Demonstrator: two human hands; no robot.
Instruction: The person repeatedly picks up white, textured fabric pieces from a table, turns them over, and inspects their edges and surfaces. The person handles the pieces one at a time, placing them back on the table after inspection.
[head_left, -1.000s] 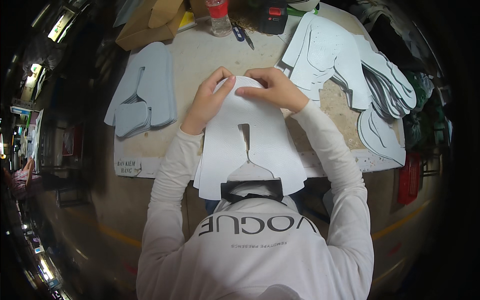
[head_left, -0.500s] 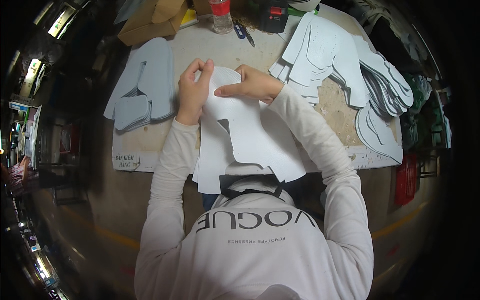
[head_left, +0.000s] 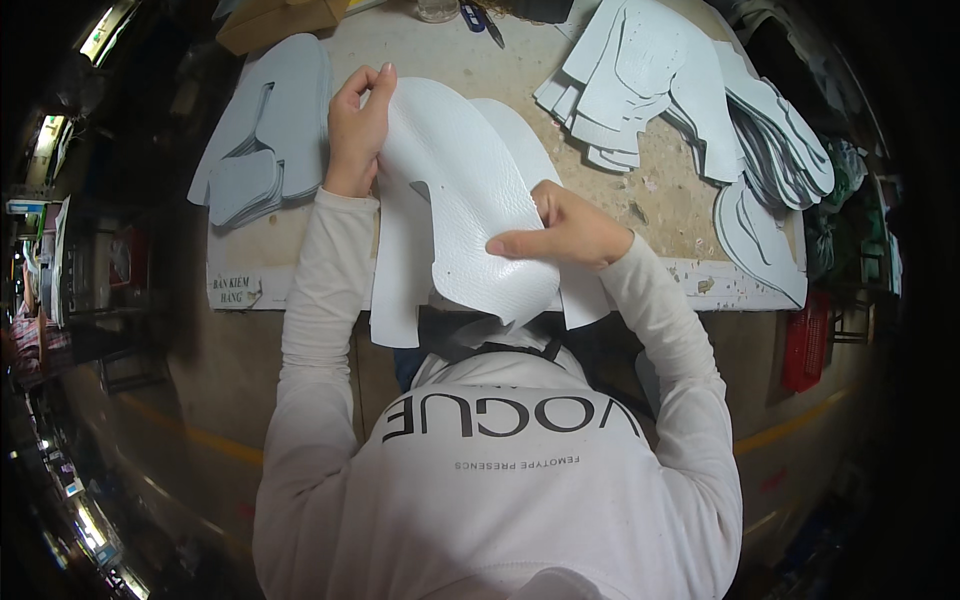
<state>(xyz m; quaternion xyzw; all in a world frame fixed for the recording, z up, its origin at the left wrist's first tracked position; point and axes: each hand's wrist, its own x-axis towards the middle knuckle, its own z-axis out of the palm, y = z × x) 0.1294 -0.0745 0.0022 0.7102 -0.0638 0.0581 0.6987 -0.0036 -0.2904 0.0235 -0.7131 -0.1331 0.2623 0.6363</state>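
Left hand and right hand both grip white leather piece, lifted over workbench.

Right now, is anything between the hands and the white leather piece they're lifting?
Nothing visible. The left hand pinches the top edge of the white leather piece, the right hand grips its lower right edge, and both touch it directly.
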